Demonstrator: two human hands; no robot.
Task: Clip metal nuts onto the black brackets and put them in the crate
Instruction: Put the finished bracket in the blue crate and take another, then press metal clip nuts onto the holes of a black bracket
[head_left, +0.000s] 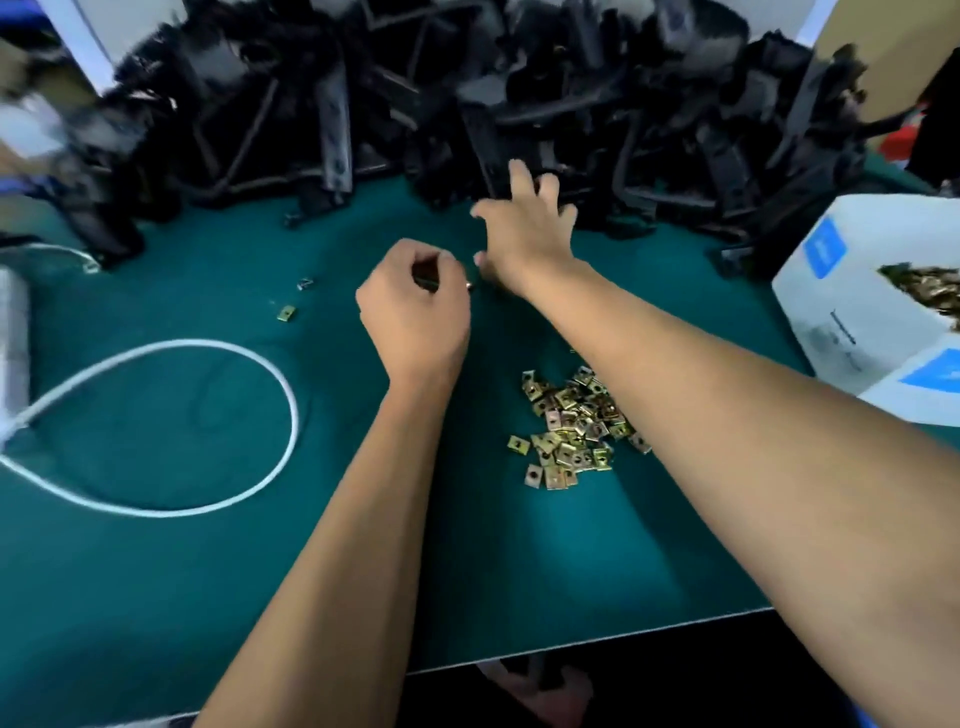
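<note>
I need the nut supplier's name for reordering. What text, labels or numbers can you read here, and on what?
No text can be read.
White box: blue labels and a line of dark print, too blurred to read.
Nothing else shows any writing.

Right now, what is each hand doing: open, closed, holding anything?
Left hand: fingers curled round a small dark item, too hidden to name.
Right hand: open, fingers spread, reaching to the black bracket pile.

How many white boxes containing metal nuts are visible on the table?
1. The white box stands at the right edge of the green table, its open top showing brass-coloured nuts inside. The frame cuts it off, so others farther right could be hidden.
</note>
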